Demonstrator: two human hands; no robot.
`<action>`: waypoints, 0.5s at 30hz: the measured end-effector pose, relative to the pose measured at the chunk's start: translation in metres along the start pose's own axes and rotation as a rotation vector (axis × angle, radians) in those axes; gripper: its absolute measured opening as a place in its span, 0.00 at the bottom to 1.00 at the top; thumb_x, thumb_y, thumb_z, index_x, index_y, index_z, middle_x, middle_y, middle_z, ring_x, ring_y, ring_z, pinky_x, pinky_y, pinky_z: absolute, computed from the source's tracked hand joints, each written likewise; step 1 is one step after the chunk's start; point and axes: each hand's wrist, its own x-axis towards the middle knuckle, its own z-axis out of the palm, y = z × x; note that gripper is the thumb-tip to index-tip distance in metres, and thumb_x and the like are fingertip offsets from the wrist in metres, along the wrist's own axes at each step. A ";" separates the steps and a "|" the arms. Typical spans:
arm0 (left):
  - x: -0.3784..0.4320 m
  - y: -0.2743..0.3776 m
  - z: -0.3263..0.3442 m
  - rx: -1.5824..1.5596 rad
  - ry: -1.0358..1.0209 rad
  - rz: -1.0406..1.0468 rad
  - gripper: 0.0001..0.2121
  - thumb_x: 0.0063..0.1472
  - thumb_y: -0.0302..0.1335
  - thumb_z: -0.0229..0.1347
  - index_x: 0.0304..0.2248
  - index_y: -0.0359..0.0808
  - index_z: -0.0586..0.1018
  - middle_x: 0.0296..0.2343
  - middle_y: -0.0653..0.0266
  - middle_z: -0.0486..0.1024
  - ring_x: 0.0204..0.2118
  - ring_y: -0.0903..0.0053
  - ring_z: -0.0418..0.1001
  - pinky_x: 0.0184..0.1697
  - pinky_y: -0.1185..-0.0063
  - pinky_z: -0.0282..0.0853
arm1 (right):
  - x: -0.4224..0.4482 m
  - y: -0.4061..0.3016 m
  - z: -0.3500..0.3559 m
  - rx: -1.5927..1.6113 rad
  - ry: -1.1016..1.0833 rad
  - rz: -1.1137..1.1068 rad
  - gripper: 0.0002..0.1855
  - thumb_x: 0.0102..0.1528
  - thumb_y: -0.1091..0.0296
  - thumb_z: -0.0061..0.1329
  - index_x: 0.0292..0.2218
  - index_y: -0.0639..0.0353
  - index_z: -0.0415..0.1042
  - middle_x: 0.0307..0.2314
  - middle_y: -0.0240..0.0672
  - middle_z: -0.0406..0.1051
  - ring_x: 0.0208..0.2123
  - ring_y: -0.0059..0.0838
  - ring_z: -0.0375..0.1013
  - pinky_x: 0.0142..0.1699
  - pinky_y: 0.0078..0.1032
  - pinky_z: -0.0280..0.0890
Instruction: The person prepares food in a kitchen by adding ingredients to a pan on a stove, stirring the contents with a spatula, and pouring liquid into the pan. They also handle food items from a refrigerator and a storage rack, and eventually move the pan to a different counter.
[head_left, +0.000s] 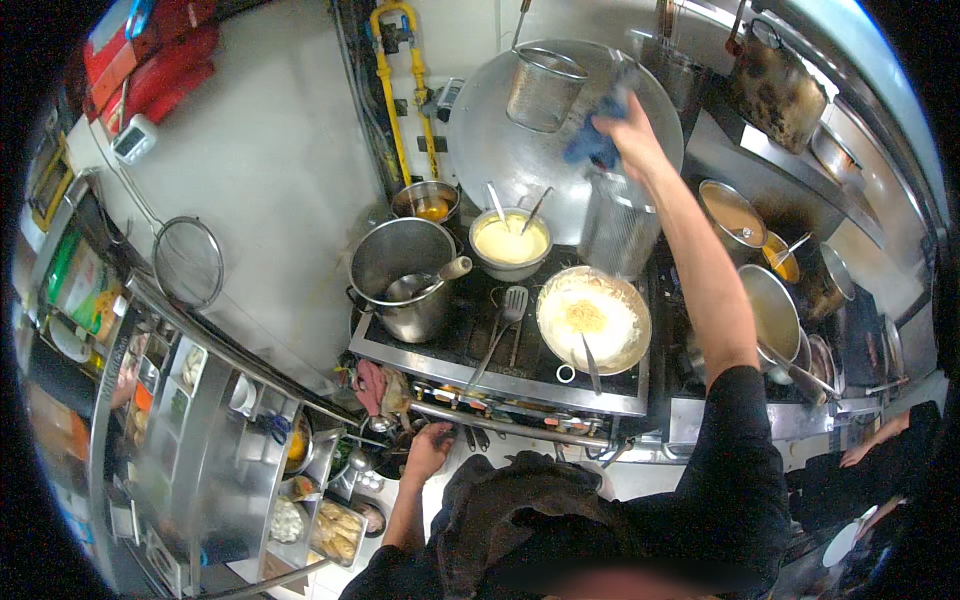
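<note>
My right hand (630, 142), arm stretched far forward, grips a blurred blue cloth (596, 139). Just below it a cylindrical mesh strainer basket (616, 229) is blurred, hanging above the pan; how it is held cannot be made out. Under the basket sits a pan of white cream sauce (585, 319) with a heap of noodle-like strands in its middle and a utensil in it. My left hand (430, 450) is low beside the stove's front rail, fingers curled; whether it holds anything is unclear. Another mesh basket (546, 94) hangs before the large round metal lid (487, 135).
On the stove stand a deep pot (403, 259) with a ladle, a bowl of yellow sauce (510, 240) and a slotted turner (515, 301). More pots (772, 315) crowd the right. A front rail (510, 429) edges the stove. Another person's arm (877, 441) shows at far right.
</note>
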 end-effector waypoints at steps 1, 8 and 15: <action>-0.002 -0.006 -0.003 -0.073 0.017 0.017 0.17 0.53 0.21 0.61 0.44 0.32 0.78 0.39 0.51 0.77 0.40 0.62 0.78 0.46 0.73 0.73 | 0.010 -0.026 0.032 0.016 -0.046 -0.078 0.32 0.51 0.85 0.51 0.56 0.64 0.57 0.40 0.42 0.71 0.40 0.33 0.73 0.47 0.28 0.70; 0.025 0.031 -0.010 0.025 -0.063 0.209 0.17 0.53 0.21 0.60 0.45 0.34 0.78 0.38 0.51 0.77 0.39 0.61 0.77 0.44 0.71 0.71 | 0.090 -0.116 0.127 -0.310 0.070 -0.837 0.39 0.48 0.79 0.49 0.58 0.71 0.45 0.44 0.58 0.66 0.41 0.45 0.68 0.47 0.34 0.64; 0.035 0.057 0.003 -0.086 -0.280 0.122 0.18 0.55 0.20 0.60 0.47 0.33 0.77 0.43 0.55 0.77 0.46 0.66 0.76 0.47 0.73 0.72 | 0.103 -0.055 0.165 -0.697 0.286 -0.730 0.43 0.50 0.73 0.47 0.60 0.86 0.42 0.51 0.74 0.59 0.55 0.65 0.62 0.63 0.40 0.56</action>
